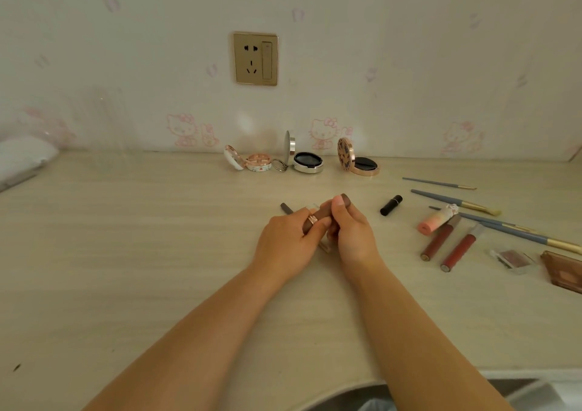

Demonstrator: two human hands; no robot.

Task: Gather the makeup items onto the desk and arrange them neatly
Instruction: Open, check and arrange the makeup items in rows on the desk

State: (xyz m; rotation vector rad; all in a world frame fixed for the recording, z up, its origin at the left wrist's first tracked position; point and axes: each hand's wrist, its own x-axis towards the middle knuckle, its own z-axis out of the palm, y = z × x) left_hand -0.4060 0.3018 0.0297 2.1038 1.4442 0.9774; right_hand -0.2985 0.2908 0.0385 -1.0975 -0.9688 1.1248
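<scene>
Your left hand (291, 240) and right hand (348, 231) both grip brown tube (318, 218) above tabletop (157, 253) centre. Black lipstick (391, 205) lies near right; compacts (307, 160) open by wall.

Pale cartoon-cat wallpaper (324, 133) with a gold wall socket (255, 58) backs a light wood-grain desk (126, 237).

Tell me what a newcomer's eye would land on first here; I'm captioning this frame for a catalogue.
First, the two hands meeting at the middle of the desk: the left hand and right hand both grip a brown tube. Next, three open compacts in a row along the wall behind them. Then the loose scatter at the right: brushes, two red lip glosses and a black lipstick.
</scene>
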